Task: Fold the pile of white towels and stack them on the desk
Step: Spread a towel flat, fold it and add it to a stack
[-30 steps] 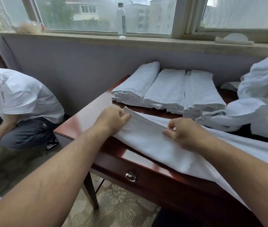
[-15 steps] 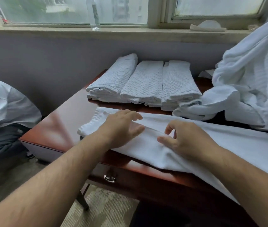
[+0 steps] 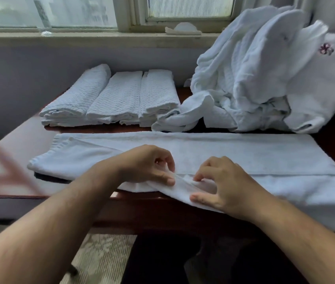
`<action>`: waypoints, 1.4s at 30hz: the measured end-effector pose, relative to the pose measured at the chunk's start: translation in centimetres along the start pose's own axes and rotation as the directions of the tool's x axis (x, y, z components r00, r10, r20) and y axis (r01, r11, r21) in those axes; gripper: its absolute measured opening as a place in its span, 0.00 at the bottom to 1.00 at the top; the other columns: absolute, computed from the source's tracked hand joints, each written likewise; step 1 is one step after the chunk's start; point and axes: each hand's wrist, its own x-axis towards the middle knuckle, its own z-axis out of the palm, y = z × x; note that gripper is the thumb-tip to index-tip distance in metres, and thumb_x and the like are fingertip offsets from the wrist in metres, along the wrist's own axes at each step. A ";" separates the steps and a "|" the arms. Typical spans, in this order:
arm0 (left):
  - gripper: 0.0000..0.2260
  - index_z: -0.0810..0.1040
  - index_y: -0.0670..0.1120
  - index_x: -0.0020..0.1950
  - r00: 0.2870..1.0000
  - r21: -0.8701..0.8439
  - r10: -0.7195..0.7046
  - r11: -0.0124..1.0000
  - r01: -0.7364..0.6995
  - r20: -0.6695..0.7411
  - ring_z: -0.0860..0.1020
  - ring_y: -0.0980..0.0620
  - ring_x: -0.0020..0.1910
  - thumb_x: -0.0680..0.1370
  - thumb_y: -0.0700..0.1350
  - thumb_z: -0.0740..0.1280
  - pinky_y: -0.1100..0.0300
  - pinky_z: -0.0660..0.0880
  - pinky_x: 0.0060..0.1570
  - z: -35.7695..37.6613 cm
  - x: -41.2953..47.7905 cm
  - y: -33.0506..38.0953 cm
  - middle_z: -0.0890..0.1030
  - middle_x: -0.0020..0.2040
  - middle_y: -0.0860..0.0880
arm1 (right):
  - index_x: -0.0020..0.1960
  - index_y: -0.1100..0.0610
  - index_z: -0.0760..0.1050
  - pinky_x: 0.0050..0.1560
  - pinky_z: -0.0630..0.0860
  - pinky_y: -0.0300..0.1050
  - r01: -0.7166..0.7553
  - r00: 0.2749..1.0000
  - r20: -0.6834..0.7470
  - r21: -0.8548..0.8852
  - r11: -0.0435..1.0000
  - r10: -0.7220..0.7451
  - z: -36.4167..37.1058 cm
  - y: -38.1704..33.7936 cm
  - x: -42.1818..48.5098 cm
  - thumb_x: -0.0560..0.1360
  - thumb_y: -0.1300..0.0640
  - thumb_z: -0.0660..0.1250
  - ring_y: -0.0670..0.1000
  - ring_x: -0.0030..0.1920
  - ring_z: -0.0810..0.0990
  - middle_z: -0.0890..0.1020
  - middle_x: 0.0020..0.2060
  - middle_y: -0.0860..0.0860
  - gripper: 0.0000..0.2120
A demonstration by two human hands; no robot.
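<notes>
Head view: both hands pinching the near edge of a long white terry towel (image 3: 234, 152) spread across the dark red wooden bench (image 3: 8, 173).
The left hand (image 3: 148, 165) and right hand (image 3: 222, 181) sit close together, thumbs and fingertips nipping a fold at the bench's front edge. Behind lie three folded white waffle-weave towels (image 3: 119, 97) side by side. To their right is a loose heap of white towels (image 3: 254, 78) bearing a small reddish embroidered mark (image 3: 326, 49), too blurred to read.
</notes>
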 end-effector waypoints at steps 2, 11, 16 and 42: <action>0.10 0.80 0.60 0.42 1.000 -0.017 -0.008 1.000 0.008 -0.008 0.72 0.62 0.32 0.68 0.62 0.76 0.68 0.66 0.30 0.1 0.0 -0.2 0.76 0.32 0.62 | 0.60 0.40 0.78 0.65 0.67 0.47 0.050 0.998 -0.037 0.006 0.999 -0.050 0.1 -0.3 -0.2 0.71 0.33 0.71 0.43 0.59 0.67 0.72 0.56 0.38 0.21; 0.13 0.80 0.57 0.40 0.952 -0.209 -0.018 0.977 -0.048 -0.307 0.64 0.59 0.29 0.67 0.66 0.72 0.65 0.61 0.29 -0.8 0.3 -1.0 0.67 0.29 0.57 | 0.38 0.48 0.68 0.43 0.64 0.45 -0.068 0.997 -0.052 -0.123 0.990 0.062 0.0 -1.3 0.8 0.72 0.32 0.69 0.47 0.42 0.70 0.71 0.39 0.43 0.21; 0.14 0.78 0.55 0.35 0.878 -0.162 -0.090 0.987 0.014 -0.471 0.65 0.59 0.24 0.68 0.63 0.75 0.66 0.62 0.26 -1.4 1.4 -1.4 0.68 0.24 0.58 | 0.46 0.48 0.69 0.41 0.68 0.46 -0.265 0.964 -0.003 -0.008 0.964 0.265 -2.5 0.6 1.2 0.77 0.44 0.68 0.51 0.45 0.76 0.78 0.43 0.45 0.11; 0.25 0.71 0.50 0.31 0.720 0.371 -0.005 0.854 0.365 -0.694 0.73 0.48 0.32 0.77 0.68 0.61 0.58 0.63 0.33 -3.0 2.1 -9.0 0.72 0.28 0.55 | 0.42 0.49 0.66 0.32 0.63 0.44 -0.382 0.913 -0.175 -0.045 0.923 0.369 -2.1 8.1 8.6 0.76 0.37 0.68 0.47 0.37 0.73 0.76 0.37 0.48 0.18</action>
